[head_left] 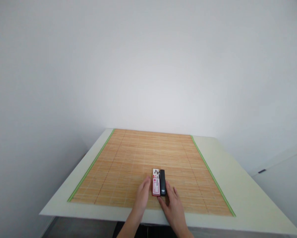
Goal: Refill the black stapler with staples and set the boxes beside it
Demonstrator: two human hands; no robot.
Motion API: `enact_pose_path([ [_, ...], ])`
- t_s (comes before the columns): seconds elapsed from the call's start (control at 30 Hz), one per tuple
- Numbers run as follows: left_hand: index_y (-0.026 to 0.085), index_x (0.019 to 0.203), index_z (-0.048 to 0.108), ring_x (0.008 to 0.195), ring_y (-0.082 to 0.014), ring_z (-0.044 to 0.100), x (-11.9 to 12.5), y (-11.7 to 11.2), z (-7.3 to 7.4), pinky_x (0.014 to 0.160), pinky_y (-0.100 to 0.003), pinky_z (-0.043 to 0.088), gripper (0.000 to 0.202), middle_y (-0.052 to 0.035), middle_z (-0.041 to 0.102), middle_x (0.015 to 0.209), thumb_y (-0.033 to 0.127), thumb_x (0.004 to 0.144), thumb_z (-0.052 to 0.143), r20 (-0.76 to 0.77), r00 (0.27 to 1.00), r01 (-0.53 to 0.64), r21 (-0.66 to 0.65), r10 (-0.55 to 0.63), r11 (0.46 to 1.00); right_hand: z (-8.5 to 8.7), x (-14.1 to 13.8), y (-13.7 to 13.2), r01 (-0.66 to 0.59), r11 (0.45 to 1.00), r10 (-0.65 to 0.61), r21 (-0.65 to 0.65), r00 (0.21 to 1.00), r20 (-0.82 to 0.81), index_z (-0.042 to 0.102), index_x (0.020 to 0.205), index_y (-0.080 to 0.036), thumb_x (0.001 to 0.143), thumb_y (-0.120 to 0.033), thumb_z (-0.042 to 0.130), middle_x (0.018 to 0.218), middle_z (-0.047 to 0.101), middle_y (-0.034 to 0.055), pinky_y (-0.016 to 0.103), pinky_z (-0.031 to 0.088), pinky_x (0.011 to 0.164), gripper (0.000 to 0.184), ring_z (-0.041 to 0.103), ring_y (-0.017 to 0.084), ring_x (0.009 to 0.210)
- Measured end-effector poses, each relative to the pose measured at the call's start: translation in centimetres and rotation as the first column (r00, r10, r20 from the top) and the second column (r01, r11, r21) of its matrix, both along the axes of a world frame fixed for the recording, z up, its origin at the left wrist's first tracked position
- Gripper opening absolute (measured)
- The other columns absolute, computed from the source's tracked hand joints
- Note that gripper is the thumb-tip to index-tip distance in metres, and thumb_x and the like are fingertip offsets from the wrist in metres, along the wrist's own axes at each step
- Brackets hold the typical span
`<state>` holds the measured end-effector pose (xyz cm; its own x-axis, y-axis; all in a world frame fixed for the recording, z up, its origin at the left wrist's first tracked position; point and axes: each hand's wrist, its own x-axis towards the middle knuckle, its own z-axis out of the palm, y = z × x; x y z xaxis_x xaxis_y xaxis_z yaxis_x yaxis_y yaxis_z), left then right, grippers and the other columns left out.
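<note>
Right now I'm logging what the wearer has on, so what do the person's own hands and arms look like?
Both are bare. The left hand and the right hand wear no gloves, and no rings, watch or bracelets show. The forearms run to the bottom edge of the picture with no sleeve on the parts in view. No markings or straps are visible; finer detail is too small to tell.

Setting: plain indoor room, most likely an office or a staged recording space; the exact kind cannot be told. Evidence: bare white walls (pixel 148 66) meeting in a corner; a pale desk (pixel 249 185) pushed into that corner; a bamboo mat (pixel 138 155) with green edging laid flat across the desk top; a white cabinet front (pixel 284 185) with a dark handle, at right.
</note>
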<state>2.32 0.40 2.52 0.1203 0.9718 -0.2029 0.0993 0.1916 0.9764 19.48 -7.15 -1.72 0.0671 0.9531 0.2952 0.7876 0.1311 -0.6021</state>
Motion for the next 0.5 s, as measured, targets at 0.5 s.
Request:
enact_pose_path([
  [0.5, 0.027, 0.163, 0.024, 0.157, -0.0242, 0.017, 5.1, -2.6, -2.5, 0.129, -0.042, 0.017, 0.068, -0.0044, 0.021, 0.170, 0.041, 0.099, 0.043, 0.036, 0.999, 0.037, 0.023, -0.038, 0.999, 0.7, 1.0, 0.3, -0.046, 0.997, 0.045, -0.055, 0.999, -0.019, 0.030, 0.161, -0.027, 0.095, -0.028, 0.054, 0.160, 0.044, 0.0098, 0.062, 0.018, 0.127, 0.070, 0.040, 0.028, 0.149],
])
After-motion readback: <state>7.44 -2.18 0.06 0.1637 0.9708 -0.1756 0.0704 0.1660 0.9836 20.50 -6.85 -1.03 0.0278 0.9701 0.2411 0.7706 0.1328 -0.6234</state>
